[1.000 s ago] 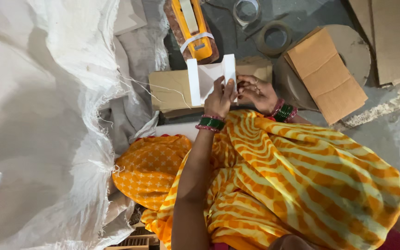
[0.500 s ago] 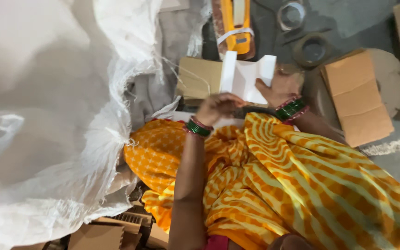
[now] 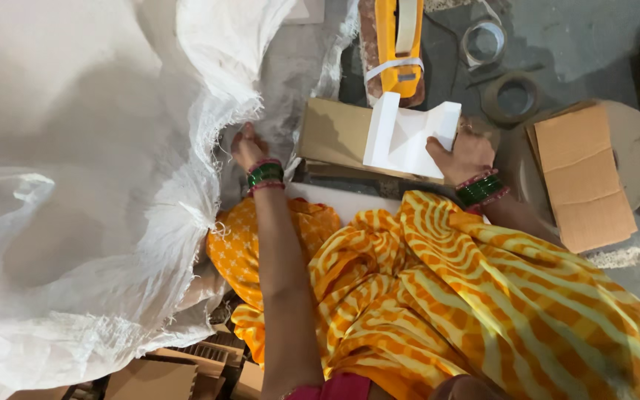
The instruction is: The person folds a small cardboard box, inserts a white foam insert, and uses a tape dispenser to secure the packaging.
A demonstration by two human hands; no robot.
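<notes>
Your left hand (image 3: 248, 147) rests at the edge of the big white woven sack (image 3: 75, 185) that fills your left side. Your right hand (image 3: 467, 154) grips the white foam block (image 3: 407, 135), which sits on the flat brown cardboard box (image 3: 335, 133) before your lap. Beyond the box lies the yellow tape dispenser (image 3: 398, 44); right of it sit two tape rolls (image 3: 511, 96). Farther right lies a folded cardboard sheet (image 3: 583, 178).
</notes>
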